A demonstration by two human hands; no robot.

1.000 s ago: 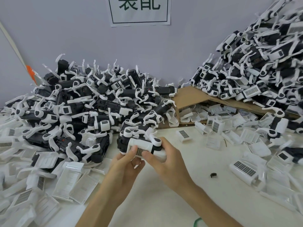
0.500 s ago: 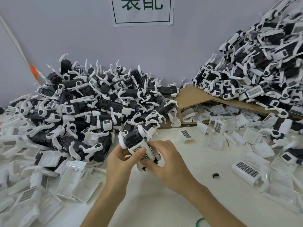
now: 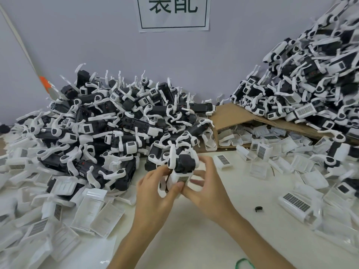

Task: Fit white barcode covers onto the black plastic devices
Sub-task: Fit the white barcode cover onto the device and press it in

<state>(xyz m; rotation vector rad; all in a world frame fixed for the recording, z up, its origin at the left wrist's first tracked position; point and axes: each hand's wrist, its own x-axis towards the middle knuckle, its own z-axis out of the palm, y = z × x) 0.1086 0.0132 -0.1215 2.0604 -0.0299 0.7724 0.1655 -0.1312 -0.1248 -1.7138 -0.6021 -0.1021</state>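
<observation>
Wall sign, 12 o'clock: top cropped. Right hand: fingers blurred. Black device: lower end hidden by white barcode cover and left hand. Green loop, 5 o'clock: cut by edge.

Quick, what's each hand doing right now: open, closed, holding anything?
Left hand: holding the black device, thumb on its white barcode cover.
Right hand: holding the same device from the other side.
</observation>
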